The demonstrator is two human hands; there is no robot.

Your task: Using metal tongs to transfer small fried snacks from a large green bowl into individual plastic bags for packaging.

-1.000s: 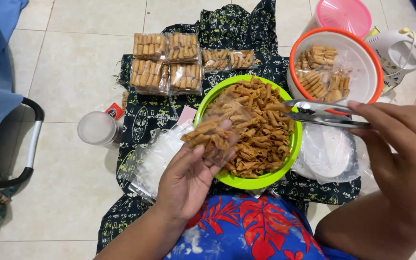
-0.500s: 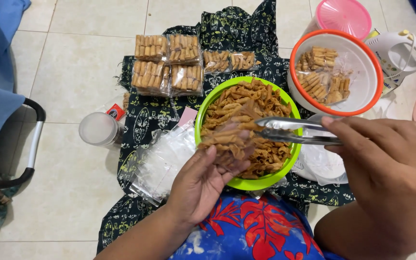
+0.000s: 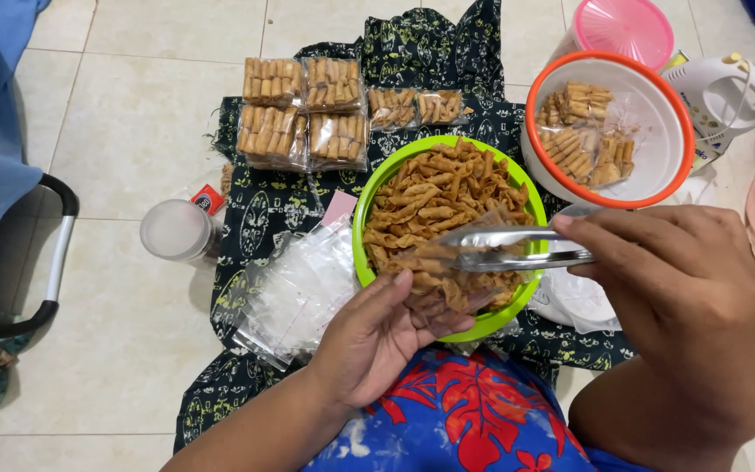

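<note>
The left hand (image 3: 377,336) cups a clear bag (image 3: 443,293) of fried rolls at the near rim of the green bowl (image 3: 369,205), mouth open for filling. The right hand (image 3: 675,288) pinches metal tongs (image 3: 504,249) over the bag. Six filled packets (image 3: 308,109) lie on the dark cloth (image 3: 264,210); empty bags (image 3: 299,288) stack beside the bowl.

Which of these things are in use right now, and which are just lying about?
In use: left hand holding a clear plastic bag of fried snack sticks; right hand holding metal tongs; round green plastic bowl.

Lying about: white electric kettle; pink round lid; clear lidded jar.
</note>
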